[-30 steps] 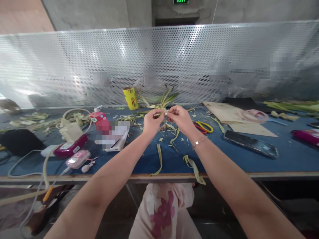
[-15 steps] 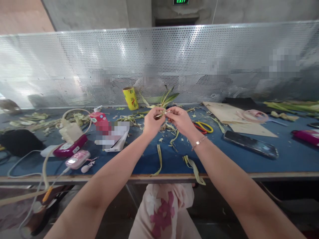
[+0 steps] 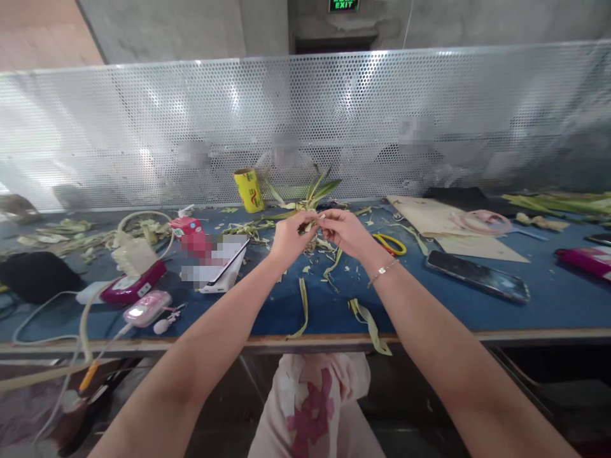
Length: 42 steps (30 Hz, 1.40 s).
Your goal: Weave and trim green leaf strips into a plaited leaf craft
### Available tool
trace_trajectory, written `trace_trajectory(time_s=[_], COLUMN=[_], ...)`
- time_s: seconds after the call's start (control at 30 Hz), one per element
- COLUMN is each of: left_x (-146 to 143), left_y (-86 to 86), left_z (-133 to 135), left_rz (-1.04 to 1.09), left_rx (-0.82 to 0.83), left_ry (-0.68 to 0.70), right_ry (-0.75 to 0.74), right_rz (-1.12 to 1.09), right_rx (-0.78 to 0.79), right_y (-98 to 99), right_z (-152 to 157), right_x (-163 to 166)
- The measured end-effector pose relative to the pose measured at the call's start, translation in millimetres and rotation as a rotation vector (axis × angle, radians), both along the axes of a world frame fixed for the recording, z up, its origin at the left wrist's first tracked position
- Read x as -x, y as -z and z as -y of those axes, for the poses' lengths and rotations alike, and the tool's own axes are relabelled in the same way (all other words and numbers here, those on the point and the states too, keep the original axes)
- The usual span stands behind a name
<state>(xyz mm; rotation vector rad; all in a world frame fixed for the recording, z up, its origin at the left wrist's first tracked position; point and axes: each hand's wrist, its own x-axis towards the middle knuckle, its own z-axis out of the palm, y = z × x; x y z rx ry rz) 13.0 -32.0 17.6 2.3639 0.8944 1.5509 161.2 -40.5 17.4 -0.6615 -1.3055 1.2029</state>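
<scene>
Above the middle of the blue table, my left hand and my right hand meet with fingertips pinched together. Between them is a small pale strip of plant, partly covered by the fingers; its exact form is too small to make out. Green pointed leaves stick up just behind my hands, and whether they join the held strip I cannot tell. Beneath the hands lie pale plant scraps. Right of my right hand rests a yellow-handled tool, partly hidden by the wrist.
A yellow roll stands against the perforated metal screen. Phones, cables, a charger and a red box lie at the sides. Brown paper is at right. Leaf strips hang near the front edge.
My fingers have shifted slightly around the small pale strip, both hands staying close together. The whole view has moved a little; the things on the table lie as before.
</scene>
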Motion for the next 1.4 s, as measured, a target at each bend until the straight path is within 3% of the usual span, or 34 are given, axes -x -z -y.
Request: trace_trajectory(time_s=[0.33, 0.57, 0.7, 0.9, 1.0, 1.27, 1.4], left_x=[-3, -3, -3, -3, -3, 0, 1], left_y=[3.8, 5.9, 6.4, 6.4, 5.1, -0.7, -1.1], left_z=[-6, -15, -16, -15, -13, -9, -9], left_rz=[0.277, 0.603, 0.729, 0.777, 0.799, 0.714, 0.693], left_rx=[0.281, 0.645, 0.774, 0.861, 0.861, 0.910, 0.922], left_ry=[0.033, 0.283, 0.326, 0.342, 0.365, 0.493, 0.492], right_ry=[-0.011, 0.080, 0.182, 0.326, 0.341, 0.144, 0.116], right_rz=[-0.018, 0.080, 0.237, 0.446, 0.451, 0.154, 0.134], right_rx=[0.040, 0.041, -0.012, -0.136, -0.141, -0.009, 0.017], right_y=[2.9, 7.5, 8.7, 7.8, 9.5, 5.1, 4.0], right_z=[-7, -13, -15, -15, -16, -10, -8], right_x=[0, -2, 0, 5, 8, 10, 9])
